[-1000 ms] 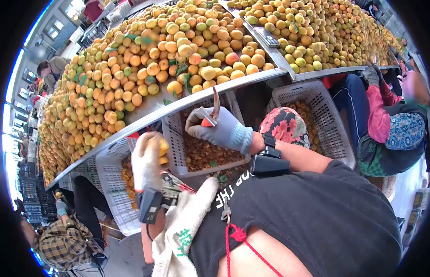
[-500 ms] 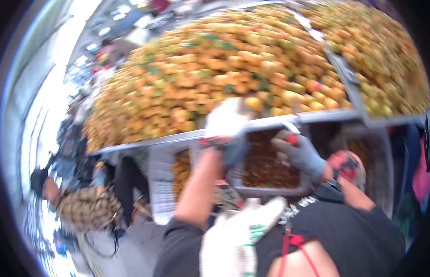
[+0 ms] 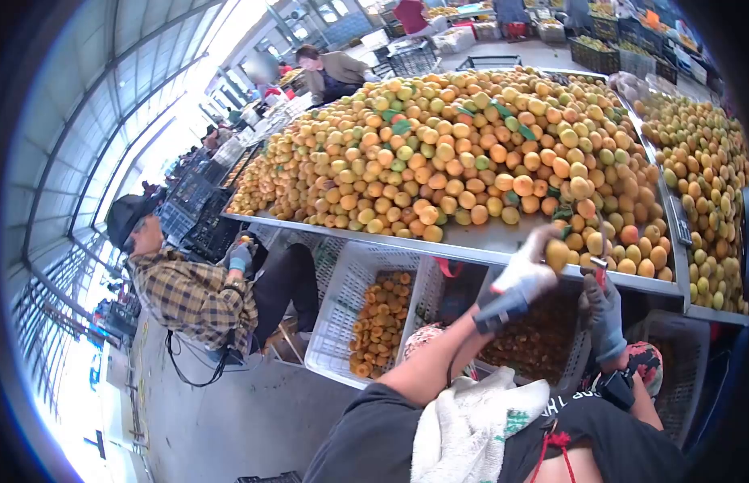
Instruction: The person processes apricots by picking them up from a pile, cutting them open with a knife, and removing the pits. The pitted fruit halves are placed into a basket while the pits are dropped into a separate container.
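Note:
My left hand (image 3: 529,270), in a white and grey glove, holds a yellow-orange fruit (image 3: 556,255) just above the table's front rim (image 3: 471,254). Close by on the right, my gloved right hand (image 3: 604,315) is closed round a small tool with a red handle (image 3: 600,276) and a metal end. The fruit and the tool are apart. Behind both hands lies a large heap of yellow and orange fruit (image 3: 439,161). Under my hands sits a crate of dark brown pieces (image 3: 535,346), partly hidden by my left arm.
A white crate (image 3: 330,346) with orange pieces stands left of my knees. A person in a plaid shirt (image 3: 189,298) sits at the left, and another person (image 3: 334,72) is behind the heap. More fruit (image 3: 704,177) lies beyond the metal divider at the right.
The view has shifted and become sharper. My left hand has come nearer to my right hand, and a fruit now shows in its fingers. The tool stays in my right hand.

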Available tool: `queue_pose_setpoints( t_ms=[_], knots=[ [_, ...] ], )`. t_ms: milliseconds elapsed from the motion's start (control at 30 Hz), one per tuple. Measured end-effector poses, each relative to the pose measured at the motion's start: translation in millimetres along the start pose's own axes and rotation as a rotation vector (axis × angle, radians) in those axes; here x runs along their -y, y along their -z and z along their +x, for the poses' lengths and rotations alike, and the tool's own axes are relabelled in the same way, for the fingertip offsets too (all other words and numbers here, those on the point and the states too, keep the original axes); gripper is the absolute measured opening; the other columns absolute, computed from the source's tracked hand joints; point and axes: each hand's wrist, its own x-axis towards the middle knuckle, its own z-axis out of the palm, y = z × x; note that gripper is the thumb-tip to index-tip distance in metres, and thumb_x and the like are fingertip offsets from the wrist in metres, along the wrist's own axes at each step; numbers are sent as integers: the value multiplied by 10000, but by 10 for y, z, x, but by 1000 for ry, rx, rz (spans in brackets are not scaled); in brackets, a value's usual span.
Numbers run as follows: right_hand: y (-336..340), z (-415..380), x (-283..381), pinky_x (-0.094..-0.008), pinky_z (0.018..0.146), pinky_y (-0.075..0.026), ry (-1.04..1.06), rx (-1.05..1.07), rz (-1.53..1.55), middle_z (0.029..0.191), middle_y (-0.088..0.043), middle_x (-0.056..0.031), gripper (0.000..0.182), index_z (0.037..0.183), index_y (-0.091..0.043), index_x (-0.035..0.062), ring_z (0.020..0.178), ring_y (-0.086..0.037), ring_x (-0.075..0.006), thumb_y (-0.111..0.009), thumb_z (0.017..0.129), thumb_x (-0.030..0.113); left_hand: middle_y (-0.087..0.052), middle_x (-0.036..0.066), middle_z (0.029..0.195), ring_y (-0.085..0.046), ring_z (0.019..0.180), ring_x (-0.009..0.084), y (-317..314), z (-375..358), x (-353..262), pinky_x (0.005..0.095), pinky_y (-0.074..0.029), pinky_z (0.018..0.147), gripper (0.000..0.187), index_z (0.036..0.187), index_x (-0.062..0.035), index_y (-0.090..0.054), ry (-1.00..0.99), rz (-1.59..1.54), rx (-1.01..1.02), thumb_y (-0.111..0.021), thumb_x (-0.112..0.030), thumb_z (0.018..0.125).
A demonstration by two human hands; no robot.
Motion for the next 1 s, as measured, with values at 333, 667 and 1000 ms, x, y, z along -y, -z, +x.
queue_pose_setpoints(
  t_ms=[333,667,1000],
  knots=[
    [-438,-316,292,-240,863,-462,98,283,-90,1099,-625,-10,409,1252,-575,1,975,-551,-84,-675,944,252,-556,82,1215,-551,1101,173,-93,-822,-133,291,-448,947,614,1375,-32,-456,-33,-555,90,-621,-10,783],
    [-605,-495,260,-267,883,-494,105,274,-4,1136,-635,-35,497,1300,-531,7,995,-605,-123,-739,864,124,-572,56,1219,-549,1141,183,-454,-883,-78,338,-422,1014,534,1386,-92,-436,-139,-1036,-145,-653,-162,904],
    [-342,-232,299,-256,645,-439,419,83,-434,773,-535,8,98,878,-547,36,701,-486,-95,-639,851,13,-541,38,1269,-533,1192,191,-382,-1051,-276,359,-427,1002,488,1391,-125,-400,-156,-1160,-121,-612,-258,972]
  ],
)
